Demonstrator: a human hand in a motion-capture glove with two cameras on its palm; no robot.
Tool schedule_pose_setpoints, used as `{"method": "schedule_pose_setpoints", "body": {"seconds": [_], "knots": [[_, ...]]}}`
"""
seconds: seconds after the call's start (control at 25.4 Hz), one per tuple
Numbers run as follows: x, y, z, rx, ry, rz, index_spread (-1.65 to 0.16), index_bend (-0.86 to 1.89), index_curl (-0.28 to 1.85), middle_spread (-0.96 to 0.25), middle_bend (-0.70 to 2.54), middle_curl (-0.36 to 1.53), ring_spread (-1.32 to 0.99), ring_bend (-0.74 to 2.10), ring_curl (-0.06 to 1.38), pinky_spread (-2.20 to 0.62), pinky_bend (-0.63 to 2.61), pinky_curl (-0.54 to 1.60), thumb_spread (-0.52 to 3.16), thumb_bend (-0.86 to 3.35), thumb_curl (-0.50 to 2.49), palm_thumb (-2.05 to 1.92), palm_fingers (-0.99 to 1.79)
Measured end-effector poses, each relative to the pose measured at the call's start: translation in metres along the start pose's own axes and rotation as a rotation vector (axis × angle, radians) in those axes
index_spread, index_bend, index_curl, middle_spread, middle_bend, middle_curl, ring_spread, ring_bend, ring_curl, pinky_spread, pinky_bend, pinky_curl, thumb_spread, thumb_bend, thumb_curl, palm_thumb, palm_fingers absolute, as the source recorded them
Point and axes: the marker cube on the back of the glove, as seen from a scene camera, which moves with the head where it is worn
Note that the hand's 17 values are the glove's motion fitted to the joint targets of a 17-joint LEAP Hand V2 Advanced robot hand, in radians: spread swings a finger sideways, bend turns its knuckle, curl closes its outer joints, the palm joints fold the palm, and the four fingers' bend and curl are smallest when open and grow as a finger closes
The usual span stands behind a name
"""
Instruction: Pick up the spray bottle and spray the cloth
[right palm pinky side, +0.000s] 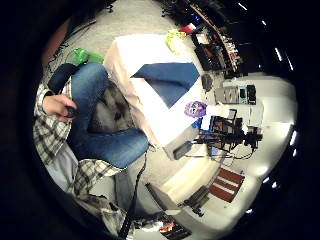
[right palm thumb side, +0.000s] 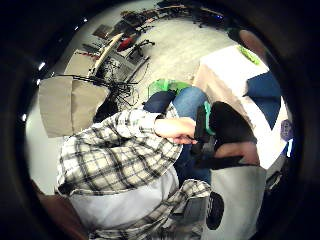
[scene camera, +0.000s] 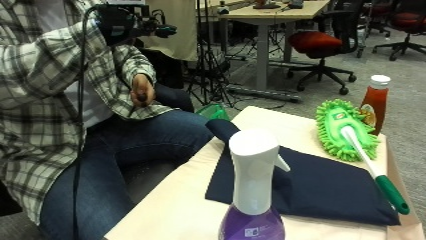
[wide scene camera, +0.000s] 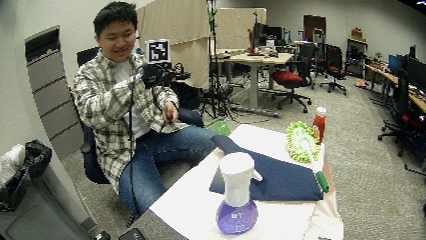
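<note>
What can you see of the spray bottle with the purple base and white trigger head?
The spray bottle has a rounded, clear purple body with a small label and a tall white plastic head with a trigger. It stands upright and untouched on the cream-covered table, near the edge closest to the outside camera, just in front of the folded dark blue cloth. Whether it touches the cloth cannot be told. No hand is on it; the black-gloved right hand is raised at chest height, away from the table.

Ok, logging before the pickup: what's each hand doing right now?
Right hand: raised at chest height, fingers cannot be told.
Bare hand: curled round a small dark object.
</note>
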Motion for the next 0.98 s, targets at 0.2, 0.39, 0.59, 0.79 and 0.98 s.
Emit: {"method": "schedule_pose_setpoints", "body": {"seconds": [0.2, 0.39, 0.59, 0.79, 0.98], "knots": [[0.0, -0.003, 0.0, 0.002, 0.029, 0.023, -0.22, 0.37, 0.17, -0.04, 0.23, 0.1, 0.03, 0.27, 0.1, 0.12, 0.17, 0.08, 0.69, 0.35, 0.14, 0.51, 0.35], [0.001, -0.001, 0.004, -0.005, 0.032, 0.018, -0.27, 0.37, 0.22, -0.05, 0.23, 0.15, 0.04, 0.27, 0.13, 0.15, 0.17, 0.11, 0.91, 0.37, 0.19, 0.55, 0.33], [0.005, 0.002, 0.01, -0.018, 0.024, 0.032, -0.29, 0.36, 0.25, -0.05, 0.22, 0.18, 0.04, 0.26, 0.15, 0.17, 0.17, 0.13, 1.05, 0.36, 0.23, 0.57, 0.32], [0.03, 0.007, 0.02, -0.016, 0.08, 0.173, -0.31, 0.34, 0.28, -0.06, 0.21, 0.21, 0.04, 0.26, 0.17, 0.17, 0.16, 0.15, 1.14, 0.36, 0.26, 0.59, 0.32], [0.052, 0.023, 0.034, 0.009, 0.03, 0.157, -0.29, 0.26, 0.28, -0.03, 0.26, 0.24, 0.02, 0.31, 0.2, 0.18, 0.15, 0.16, 1.19, 0.35, 0.3, 0.62, 0.38]]}}
